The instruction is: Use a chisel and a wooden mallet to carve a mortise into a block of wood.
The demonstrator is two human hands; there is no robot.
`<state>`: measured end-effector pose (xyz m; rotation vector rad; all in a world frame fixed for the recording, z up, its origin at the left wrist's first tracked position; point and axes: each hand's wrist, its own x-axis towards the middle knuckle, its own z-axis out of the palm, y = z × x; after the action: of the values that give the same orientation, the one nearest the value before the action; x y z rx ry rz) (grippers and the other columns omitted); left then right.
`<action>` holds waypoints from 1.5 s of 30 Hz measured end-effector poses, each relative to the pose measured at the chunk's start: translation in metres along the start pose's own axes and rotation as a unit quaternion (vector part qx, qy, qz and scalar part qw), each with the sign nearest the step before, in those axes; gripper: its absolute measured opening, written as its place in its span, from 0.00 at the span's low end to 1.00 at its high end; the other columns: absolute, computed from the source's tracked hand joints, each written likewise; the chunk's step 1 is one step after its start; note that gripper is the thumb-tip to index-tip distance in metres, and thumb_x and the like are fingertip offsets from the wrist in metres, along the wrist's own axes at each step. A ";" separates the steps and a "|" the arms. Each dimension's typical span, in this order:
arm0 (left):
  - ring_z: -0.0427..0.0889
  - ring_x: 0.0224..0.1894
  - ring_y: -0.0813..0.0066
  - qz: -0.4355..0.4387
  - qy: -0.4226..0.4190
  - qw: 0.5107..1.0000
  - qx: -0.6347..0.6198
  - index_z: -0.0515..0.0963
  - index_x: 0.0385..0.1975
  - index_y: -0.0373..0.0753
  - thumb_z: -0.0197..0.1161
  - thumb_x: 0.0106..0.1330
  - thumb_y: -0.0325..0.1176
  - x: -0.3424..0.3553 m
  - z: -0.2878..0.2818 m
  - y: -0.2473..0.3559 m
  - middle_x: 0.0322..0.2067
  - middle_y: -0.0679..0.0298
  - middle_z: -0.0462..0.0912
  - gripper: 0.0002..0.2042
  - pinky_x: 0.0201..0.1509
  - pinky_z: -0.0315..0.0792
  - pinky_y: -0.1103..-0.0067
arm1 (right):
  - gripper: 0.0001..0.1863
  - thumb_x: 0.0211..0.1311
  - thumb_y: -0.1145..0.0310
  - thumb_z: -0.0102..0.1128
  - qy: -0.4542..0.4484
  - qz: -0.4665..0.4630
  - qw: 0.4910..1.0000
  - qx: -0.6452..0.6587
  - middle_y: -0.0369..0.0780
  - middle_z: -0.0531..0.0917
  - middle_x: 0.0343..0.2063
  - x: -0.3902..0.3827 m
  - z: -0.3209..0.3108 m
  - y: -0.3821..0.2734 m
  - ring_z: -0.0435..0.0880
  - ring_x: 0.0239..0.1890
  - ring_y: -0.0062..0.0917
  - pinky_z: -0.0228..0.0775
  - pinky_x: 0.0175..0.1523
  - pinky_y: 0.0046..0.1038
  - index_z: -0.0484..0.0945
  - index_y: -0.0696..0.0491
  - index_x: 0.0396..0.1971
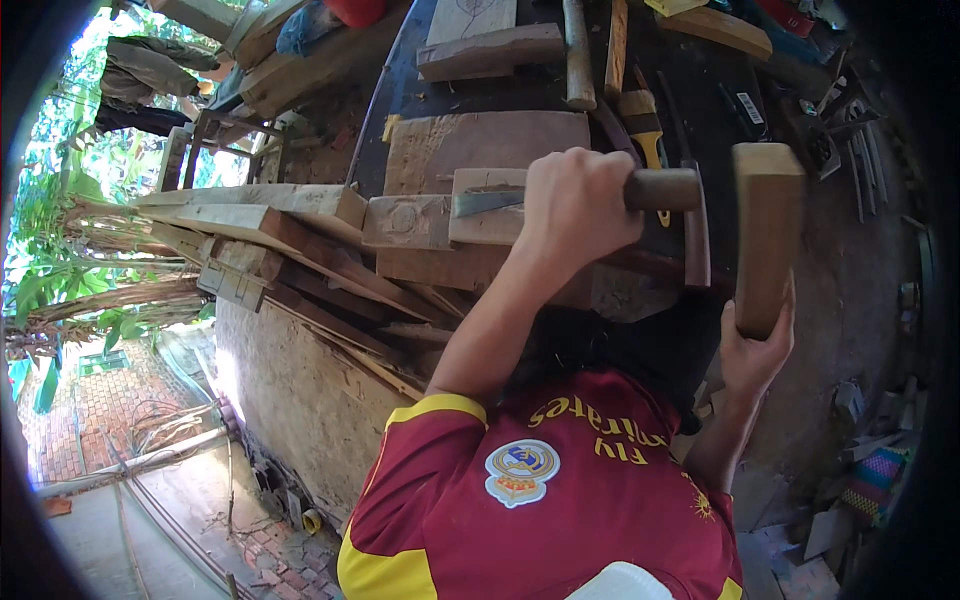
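My left hand (pixel 580 205) is wrapped round a chisel. The chisel's metal blade (pixel 487 203) points left over a small pale wooden board (pixel 475 235), and its round wooden handle (pixel 665 190) sticks out to the right of my fist. That board lies on other wooden pieces, with a larger flat board (pixel 490 145) just behind. My right hand (pixel 758 350) is raised off to the right, its fingers closed round the lower end of a thick, squared wooden block (pixel 768 240). The block stands nearly upright, apart from the chisel handle.
Long planks (pixel 270 225) are stacked on the left. A yellow-handled brush (pixel 648 140), a round wooden handle (pixel 577 60) and a curved wooden piece (pixel 490 52) lie on the dark worktop. A rough wall (pixel 300 390) rises at the lower left. Wood scraps (pixel 830 530) lie at the lower right.
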<state>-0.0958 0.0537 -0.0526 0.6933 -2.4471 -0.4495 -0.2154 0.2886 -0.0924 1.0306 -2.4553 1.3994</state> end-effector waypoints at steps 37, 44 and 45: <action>0.76 0.22 0.48 0.105 -0.079 0.949 -0.288 0.79 0.18 0.36 0.70 0.39 0.31 0.003 -0.024 0.021 0.15 0.53 0.73 0.09 0.27 0.72 0.71 | 0.37 0.48 0.74 0.78 0.141 0.011 0.988 0.055 0.49 0.77 0.54 0.011 -0.032 0.009 0.77 0.53 0.33 0.71 0.58 0.33 0.69 0.67 0.59; 0.76 0.22 0.48 0.087 -0.102 0.943 -0.304 0.80 0.22 0.33 0.70 0.38 0.29 0.007 -0.025 0.013 0.16 0.50 0.75 0.11 0.27 0.72 0.73 | 0.36 0.50 0.74 0.76 0.066 -0.078 0.994 -0.023 0.51 0.78 0.53 -0.005 -0.007 -0.007 0.79 0.52 0.34 0.72 0.57 0.34 0.69 0.66 0.59; 0.77 0.22 0.48 0.069 -0.106 0.952 -0.278 0.79 0.22 0.32 0.70 0.38 0.29 0.006 -0.026 0.005 0.16 0.50 0.75 0.11 0.27 0.72 0.72 | 0.36 0.51 0.75 0.75 0.002 -0.104 0.992 -0.064 0.51 0.78 0.52 -0.005 -0.008 -0.010 0.79 0.53 0.34 0.72 0.57 0.34 0.68 0.66 0.59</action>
<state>-0.0870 0.0502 -0.0270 0.2412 -2.3627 -1.1453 -0.2075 0.2940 -0.0829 1.2111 -2.3199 1.1627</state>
